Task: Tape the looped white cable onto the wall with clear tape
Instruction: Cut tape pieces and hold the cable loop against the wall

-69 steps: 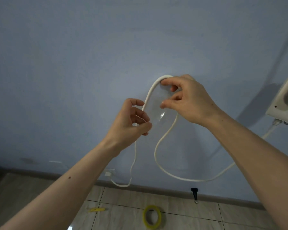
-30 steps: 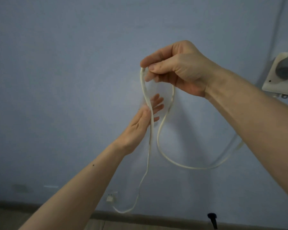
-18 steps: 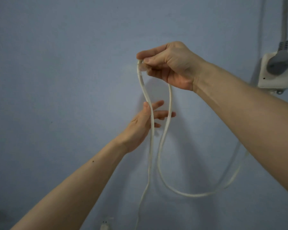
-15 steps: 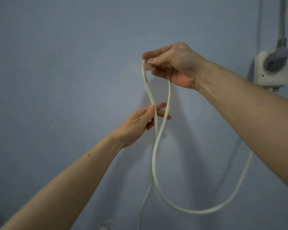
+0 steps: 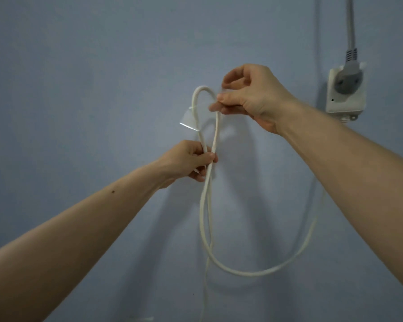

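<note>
The left hand (image 5: 191, 159) pinches both cable (image 5: 204, 205) strands against the wall (image 5: 79, 89); the right hand (image 5: 249, 96) grips the loop top, seemingly with tape (image 5: 188, 119). A socket (image 5: 344, 91) sits right.

Wall (image 5: 84, 73): plain blue-grey paint, fills the whole view, no floor showing. Socket box (image 5: 344, 91) is mounted on it at upper right, white, with a grey plug (image 5: 348, 83) seated in it and the plug's grey lead (image 5: 350, 24) running straight up the wall out of view. White cable (image 5: 207, 205) hangs in front of the wall in a narrow loop; can't tell if it touches the paint. Clear tape (image 5: 189, 119) sits on the loop's left strand, its left edge lifted off the wall.
</note>
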